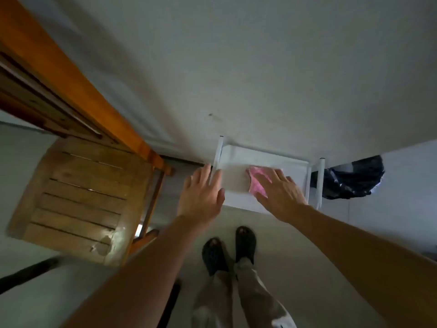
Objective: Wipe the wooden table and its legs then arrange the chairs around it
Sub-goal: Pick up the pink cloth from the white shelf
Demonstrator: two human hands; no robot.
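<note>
The wooden table shows an orange-toned, smooth varnished edge with a slight sheen, whereas the slatted chair beside it is paler, matt wood with worn grain and blotchy stains at the near corner of its seat. The pink cloth is a soft, matt textile on the top of the white rack, whose smooth coated surfaces cannot be told as metal or plastic. The black bag near the rack's right post is thin, crinkled, glossy plastic; the wall is matt white with faint scuffs, and the floor is pale and smooth.
</note>
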